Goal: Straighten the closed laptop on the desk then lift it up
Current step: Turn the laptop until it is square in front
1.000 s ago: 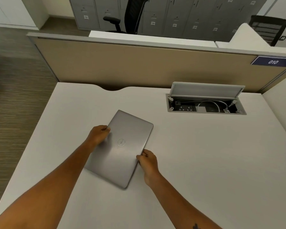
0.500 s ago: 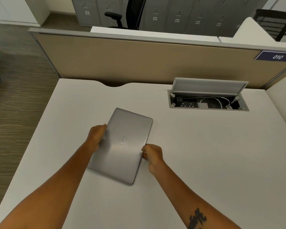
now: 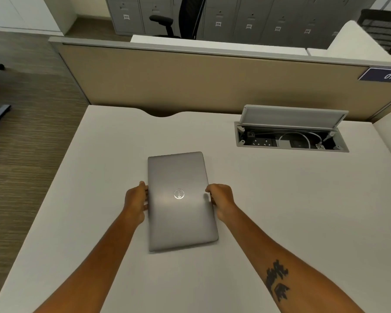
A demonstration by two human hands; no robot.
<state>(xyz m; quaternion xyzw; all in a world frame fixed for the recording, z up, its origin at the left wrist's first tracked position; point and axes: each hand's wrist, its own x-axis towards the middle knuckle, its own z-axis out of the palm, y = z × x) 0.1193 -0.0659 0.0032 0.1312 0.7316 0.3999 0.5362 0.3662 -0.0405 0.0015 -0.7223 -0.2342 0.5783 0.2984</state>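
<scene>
Two hands (image 3: 137, 201) flanking laptop (image 3: 181, 199)

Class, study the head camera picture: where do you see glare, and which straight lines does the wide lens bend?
Head view: soft glare sits on the laptop lid around its logo; the partition top rail and the desk edges bow from wide-angle distortion; shadows are faint, the lighting even.
</scene>
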